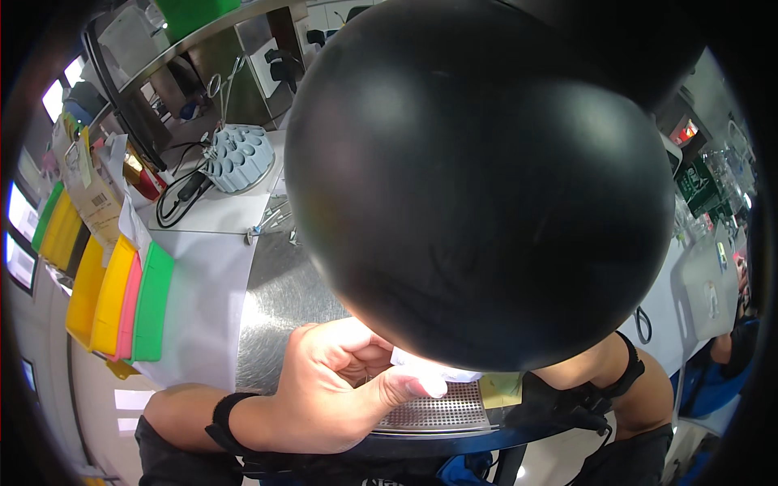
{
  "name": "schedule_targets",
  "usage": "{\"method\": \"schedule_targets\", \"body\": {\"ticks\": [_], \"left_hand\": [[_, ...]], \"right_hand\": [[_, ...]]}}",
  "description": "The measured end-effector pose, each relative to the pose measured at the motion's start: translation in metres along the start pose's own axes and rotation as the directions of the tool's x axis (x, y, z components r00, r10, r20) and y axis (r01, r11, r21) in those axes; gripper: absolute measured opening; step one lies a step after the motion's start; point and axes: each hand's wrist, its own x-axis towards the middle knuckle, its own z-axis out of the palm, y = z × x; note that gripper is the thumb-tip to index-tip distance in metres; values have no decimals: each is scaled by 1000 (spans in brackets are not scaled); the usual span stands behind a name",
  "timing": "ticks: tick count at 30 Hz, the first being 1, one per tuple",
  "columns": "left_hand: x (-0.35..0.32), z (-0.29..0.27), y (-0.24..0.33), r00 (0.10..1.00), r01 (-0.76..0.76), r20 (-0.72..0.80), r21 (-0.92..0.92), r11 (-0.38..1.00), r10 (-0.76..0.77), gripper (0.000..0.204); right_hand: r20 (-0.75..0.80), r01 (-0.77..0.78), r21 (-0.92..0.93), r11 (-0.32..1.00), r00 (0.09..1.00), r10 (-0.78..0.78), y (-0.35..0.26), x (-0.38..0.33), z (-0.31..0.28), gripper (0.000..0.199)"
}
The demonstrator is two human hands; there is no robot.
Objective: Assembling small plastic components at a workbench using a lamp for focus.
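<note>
A large, smooth black dome [478, 186], like a lamp shade, fills the middle of the view and covers much of the work area. Just below its lower edge, my left hand [324, 389] is closed, with thumb and bent fingers pinching a small white piece [455, 372] that looks like paper or cloth. Most of that piece is out of sight under the dome. At the dome's lower right, only the back and wrist of my right hand [577, 369] show; its fingers are hidden. Beneath the white piece lie a perforated metal plate [438, 407] and a yellow square [501, 390].
Left of the metal worktop [284, 300] stand yellow, pink and green bins [152, 301]. Farther back are a grey round tool holder [241, 159] with a scissor-like tool, a black cable [166, 202] and small metal bits [271, 219]. A clear plastic box [707, 287] sits at right.
</note>
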Motion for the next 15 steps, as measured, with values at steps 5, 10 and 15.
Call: {"method": "schedule_targets", "body": {"ticks": [5,10,15], "left_hand": [[1,0,-3,999,-53,-1,-9,999,53,22],[2,-1,1,999,-45,2,107,993,45,19],[-1,-3,8,999,-43,-14,144,989,45,19]], "right_hand": [[18,36,-67,997,999,-35,2,0,-3,15],[6,77,-93,993,997,-77,2,-1,-3,13],[5,29,-127,992,1000,-28,-2,1,-3,12]]}}
